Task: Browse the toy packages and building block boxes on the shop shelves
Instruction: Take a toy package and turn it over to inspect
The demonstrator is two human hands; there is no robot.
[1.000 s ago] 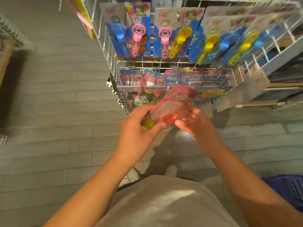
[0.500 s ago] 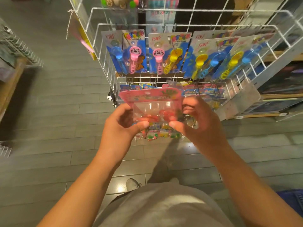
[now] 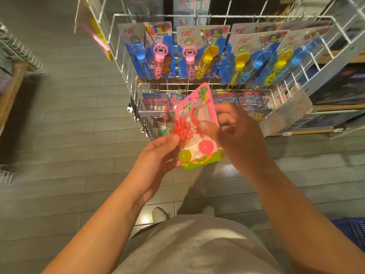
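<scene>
Turned since half a second ago, the pink toy package [image 3: 194, 123] now stands upright, front side up, above the grey floor [image 3: 59, 135]; left hand [image 3: 158, 157] pinches its lower left edge, right hand [image 3: 235, 133] pinches its right edge; behind, bubble wand cards [image 3: 158, 50] hang on the white wire rack [image 3: 217, 15].

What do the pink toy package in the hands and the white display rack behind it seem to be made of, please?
Pink toy package: printed glossy card, seemingly under a clear plastic blister, judging by glare over the balls. Display rack: thin wire with a white coating, probably painted metal, judging by its open grid.
</scene>
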